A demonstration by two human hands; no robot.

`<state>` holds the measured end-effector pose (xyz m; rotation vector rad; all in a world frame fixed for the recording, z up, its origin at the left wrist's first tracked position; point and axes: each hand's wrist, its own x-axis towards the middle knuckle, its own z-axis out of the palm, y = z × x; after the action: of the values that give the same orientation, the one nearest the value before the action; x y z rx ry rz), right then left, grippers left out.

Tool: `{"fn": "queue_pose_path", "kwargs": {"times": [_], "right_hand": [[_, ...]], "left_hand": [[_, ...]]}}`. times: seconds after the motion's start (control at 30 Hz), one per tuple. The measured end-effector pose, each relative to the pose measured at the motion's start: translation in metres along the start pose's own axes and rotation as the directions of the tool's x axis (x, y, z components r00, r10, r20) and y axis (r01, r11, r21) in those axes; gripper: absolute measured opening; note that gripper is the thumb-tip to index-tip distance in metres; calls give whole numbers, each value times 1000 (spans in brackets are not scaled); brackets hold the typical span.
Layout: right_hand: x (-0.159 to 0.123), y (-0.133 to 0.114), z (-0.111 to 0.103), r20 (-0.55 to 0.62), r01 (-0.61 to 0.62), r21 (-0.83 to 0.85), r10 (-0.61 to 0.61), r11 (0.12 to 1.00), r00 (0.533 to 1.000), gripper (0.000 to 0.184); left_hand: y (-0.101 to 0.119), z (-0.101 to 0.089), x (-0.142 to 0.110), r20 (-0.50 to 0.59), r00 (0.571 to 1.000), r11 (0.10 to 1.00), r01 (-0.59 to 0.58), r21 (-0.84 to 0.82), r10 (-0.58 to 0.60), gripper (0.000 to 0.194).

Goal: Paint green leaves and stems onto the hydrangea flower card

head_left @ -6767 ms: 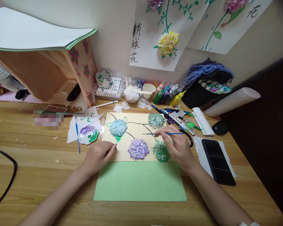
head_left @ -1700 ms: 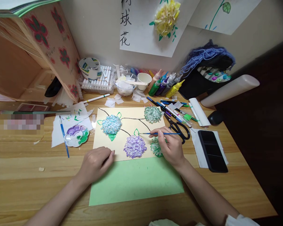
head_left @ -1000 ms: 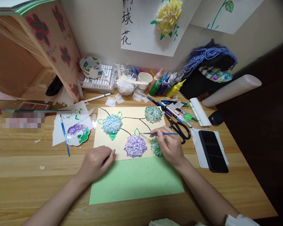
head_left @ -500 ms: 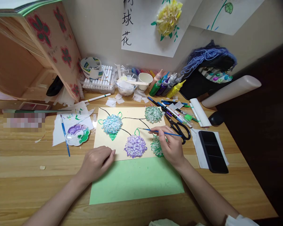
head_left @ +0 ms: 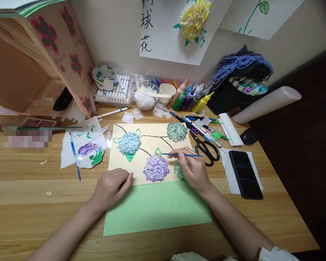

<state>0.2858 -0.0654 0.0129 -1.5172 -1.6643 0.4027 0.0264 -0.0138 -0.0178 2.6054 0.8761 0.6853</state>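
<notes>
Right hand (head_left: 193, 168) closed around blue paintbrush (head_left: 194, 155)

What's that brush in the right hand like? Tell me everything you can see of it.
The paintbrush is slim, with a blue handle and narrow tip, its bristles too small to judge. The right hand pinches it, partly covering it. It runs nearly level across the view, tip leftward, by the green leaf outline above the purple flower; contact there is hard to tell.
</notes>
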Motion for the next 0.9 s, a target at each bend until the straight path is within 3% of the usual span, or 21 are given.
{"fn": "queue_pose_path", "kwargs": {"times": [0.4,0.6,0.73,0.9], "right_hand": [[2,1,-2,-17,-97,10,97,995,995,33],[1,3,-5,-19,-89,22,90,996,996,31],[4,0,-13,-165,-109,111,127,988,978,29],[9,-7,-32,-370,-138,157,188,978,910,24]], "left_hand": [[0,0,1,5,1000,1000,-4,19,4,33],[0,1,0,15,1000,1000,4,21,-4,33],[-1,1,0,15,1000,999,12,40,-12,33],[-1,2,0,-22,1000,997,8,74,-6,34]]}}
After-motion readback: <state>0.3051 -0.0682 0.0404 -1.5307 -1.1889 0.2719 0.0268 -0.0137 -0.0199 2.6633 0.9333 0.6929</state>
